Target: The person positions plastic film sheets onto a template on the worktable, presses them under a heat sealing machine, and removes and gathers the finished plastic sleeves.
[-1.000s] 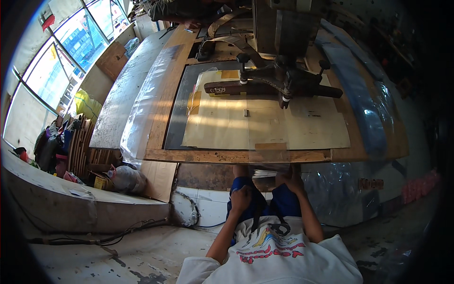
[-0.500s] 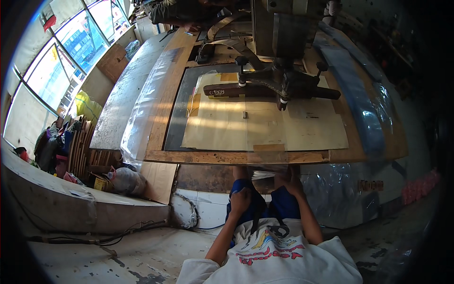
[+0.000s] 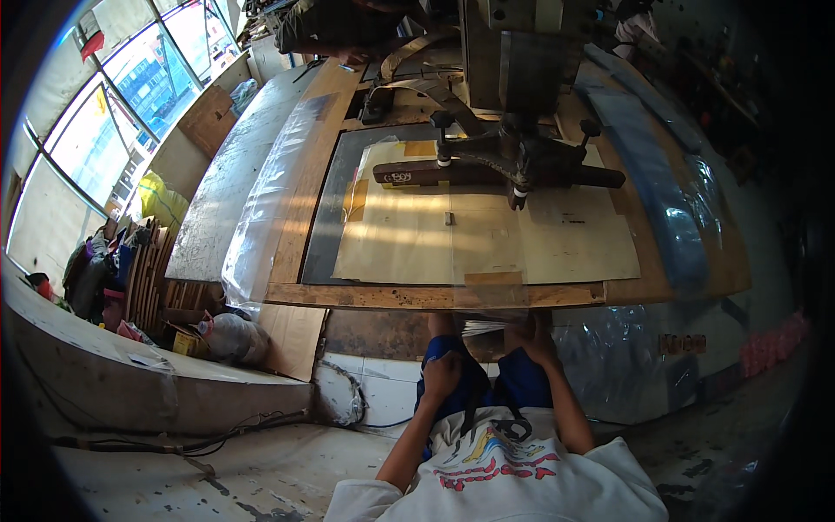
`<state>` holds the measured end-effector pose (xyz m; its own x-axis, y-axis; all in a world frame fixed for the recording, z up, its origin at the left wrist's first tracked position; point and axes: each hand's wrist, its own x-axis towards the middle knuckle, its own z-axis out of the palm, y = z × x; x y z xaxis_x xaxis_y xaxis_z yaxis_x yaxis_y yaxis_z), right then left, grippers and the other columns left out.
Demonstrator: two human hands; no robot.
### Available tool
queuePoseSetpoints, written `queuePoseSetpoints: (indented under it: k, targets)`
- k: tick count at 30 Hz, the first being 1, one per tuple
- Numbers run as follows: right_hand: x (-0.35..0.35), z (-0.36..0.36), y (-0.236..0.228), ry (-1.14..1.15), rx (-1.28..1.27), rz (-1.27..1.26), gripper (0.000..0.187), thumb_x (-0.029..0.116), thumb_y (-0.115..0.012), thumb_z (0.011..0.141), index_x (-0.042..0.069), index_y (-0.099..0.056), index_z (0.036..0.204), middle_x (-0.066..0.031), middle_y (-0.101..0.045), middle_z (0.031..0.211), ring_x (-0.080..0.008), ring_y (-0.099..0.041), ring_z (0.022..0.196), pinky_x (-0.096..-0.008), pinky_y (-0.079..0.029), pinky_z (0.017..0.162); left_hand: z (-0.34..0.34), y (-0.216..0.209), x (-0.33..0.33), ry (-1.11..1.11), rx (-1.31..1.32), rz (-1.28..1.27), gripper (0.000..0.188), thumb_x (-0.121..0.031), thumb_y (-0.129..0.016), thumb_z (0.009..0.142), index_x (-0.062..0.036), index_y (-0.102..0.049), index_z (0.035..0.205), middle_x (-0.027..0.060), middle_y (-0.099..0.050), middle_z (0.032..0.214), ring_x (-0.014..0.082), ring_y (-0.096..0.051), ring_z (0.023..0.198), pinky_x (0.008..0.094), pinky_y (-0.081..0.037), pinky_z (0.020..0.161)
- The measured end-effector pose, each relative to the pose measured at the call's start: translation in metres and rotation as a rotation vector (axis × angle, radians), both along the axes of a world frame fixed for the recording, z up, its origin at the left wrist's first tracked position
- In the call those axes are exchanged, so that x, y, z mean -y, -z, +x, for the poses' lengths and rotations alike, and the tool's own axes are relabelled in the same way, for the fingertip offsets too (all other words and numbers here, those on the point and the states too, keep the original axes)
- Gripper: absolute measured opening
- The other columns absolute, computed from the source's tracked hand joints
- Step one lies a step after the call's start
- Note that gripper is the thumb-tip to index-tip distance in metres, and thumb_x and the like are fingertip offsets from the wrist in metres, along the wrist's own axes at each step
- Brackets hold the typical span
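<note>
My left hand [image 3: 443, 374] rests on the thigh of my blue shorts [image 3: 470, 374], its fingers curled in, and I see nothing in it. My right hand [image 3: 537, 341] is by my other knee, just below the work table's front edge [image 3: 400, 296]. Its fingertips are dark and partly hidden there. Beside that hand, under the edge, sits a stack of thin white sheets [image 3: 483, 327]. On the table above lies a cream-coloured board [image 3: 400, 248] with tape patches and a small metal piece [image 3: 449, 218]. A dark bar [image 3: 409, 173] lies across the board, under a machine's clamp arm [image 3: 520, 157].
Blue clear plastic sheeting [image 3: 657, 191] covers the table's right side; more clear film [image 3: 270, 196] runs down the left. Cardboard and a wrapped bundle [image 3: 235, 337] stand at left by a ledge. Cables [image 3: 174, 445] run along the floor. Another person [image 3: 339, 30] is beyond the table.
My head view has shifted slightly, so the table sits a little lower in the picture. At the far right, another person shows more. Both my hands stay nearly where they were.
</note>
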<state>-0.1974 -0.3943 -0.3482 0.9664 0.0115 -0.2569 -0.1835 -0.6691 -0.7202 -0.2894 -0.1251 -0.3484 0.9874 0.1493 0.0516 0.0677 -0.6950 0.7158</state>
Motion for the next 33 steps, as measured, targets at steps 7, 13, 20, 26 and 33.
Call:
queuePoseSetpoints:
  k: [7,13,20,26,33]
  targets:
    - [0.005,0.0,0.006,-0.008,-0.007,0.016,0.097,0.048,-0.075,0.081,0.004,-0.026,0.152,-0.0276,-0.038,0.151,-0.0409,-0.04,0.139,-0.0454,-0.036,0.112,0.001,-0.002,-0.001,0.005,-0.04,0.003,0.017,-0.025,-0.058,0.093,-0.0174,-0.072,0.094,0.019,-0.068,0.076,0.0403,-0.067,0.072,0.0516,-0.053,0.065]
    - [0.004,-0.002,-0.001,0.0,-0.047,-0.002,0.097,0.048,-0.075,0.081,0.004,-0.026,0.152,-0.0277,-0.037,0.152,-0.0406,-0.04,0.139,-0.0447,-0.036,0.112,0.001,-0.003,0.0,-0.002,-0.043,0.014,0.016,-0.026,-0.058,0.092,-0.0178,-0.073,0.093,0.019,-0.068,0.074,0.0407,-0.067,0.072,0.0522,-0.052,0.064]
    - [0.004,0.0,0.003,0.002,-0.001,0.046,0.097,0.046,-0.075,0.08,0.004,-0.027,0.153,-0.0274,-0.041,0.149,-0.0409,-0.039,0.139,-0.0445,-0.035,0.113,0.0,0.001,-0.001,-0.017,-0.023,0.018,0.016,-0.026,-0.059,0.092,-0.0176,-0.073,0.093,0.0185,-0.068,0.075,0.0401,-0.067,0.072,0.0517,-0.053,0.065]
    - [0.008,0.007,0.019,-0.016,0.162,0.032,0.095,0.044,-0.076,0.08,0.002,-0.03,0.151,-0.0269,-0.044,0.147,-0.0409,-0.041,0.138,-0.0443,-0.035,0.114,0.006,0.0,0.003,-0.003,-0.005,-0.014,0.017,-0.027,-0.058,0.093,-0.017,-0.072,0.095,0.0188,-0.069,0.079,0.0399,-0.068,0.076,0.0512,-0.053,0.067]
    - [0.011,0.012,0.02,-0.033,0.187,0.053,0.093,0.044,-0.075,0.083,0.002,-0.028,0.151,-0.0265,-0.037,0.151,-0.0398,-0.036,0.141,-0.0438,-0.032,0.115,0.01,0.004,0.003,0.03,0.003,0.012,0.018,-0.026,-0.058,0.093,-0.0151,-0.07,0.101,0.0197,-0.07,0.082,0.0417,-0.067,0.078,0.0515,-0.053,0.068]
